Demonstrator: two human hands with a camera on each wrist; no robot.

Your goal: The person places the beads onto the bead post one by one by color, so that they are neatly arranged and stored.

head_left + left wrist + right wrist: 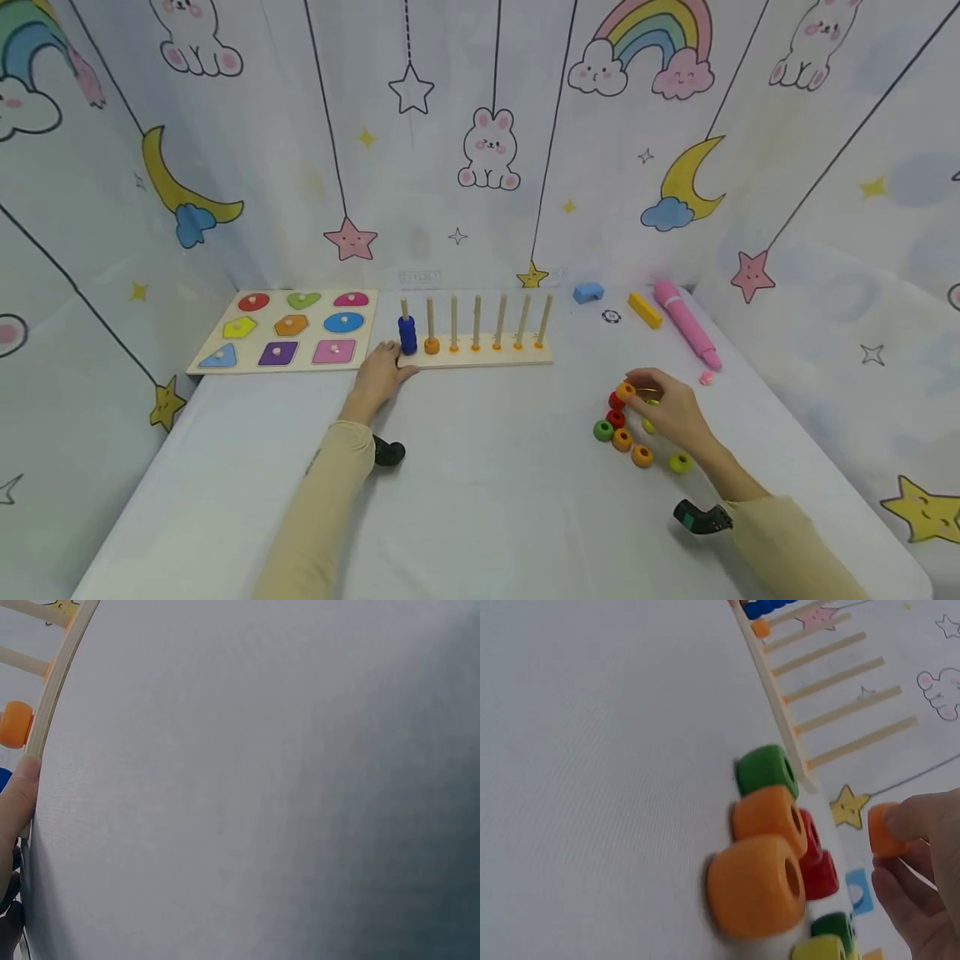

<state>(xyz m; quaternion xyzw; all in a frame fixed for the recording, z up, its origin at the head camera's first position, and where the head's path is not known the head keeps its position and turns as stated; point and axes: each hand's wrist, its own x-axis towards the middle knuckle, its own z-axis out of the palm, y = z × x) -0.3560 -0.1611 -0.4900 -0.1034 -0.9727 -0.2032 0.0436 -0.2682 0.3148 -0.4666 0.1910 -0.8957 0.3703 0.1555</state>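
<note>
My left hand point(377, 377) grips the left end of a wooden peg board point(487, 357), its thumb point(24, 787) along the front edge. Blue beads point(407, 336) are stacked on the leftmost peg, and one orange bead point(432, 345) sits at the foot of the second peg. The other pegs stand bare. To the right, my right hand point(671, 408) pinches an orange bead point(886, 829) between thumb and fingers, above a loose cluster. That cluster holds red beads point(616, 419), a green bead point(766, 769), orange beads point(756, 889) and yellow ones, partly hidden by the hand.
A shape puzzle board point(255, 354) with knobbed pieces lies at the back left. At the back right are a blue block point(588, 292), a yellow block point(645, 311) and a pink tube-shaped thing point(686, 323). A yellow-green bead point(680, 462) lies by my right wrist.
</note>
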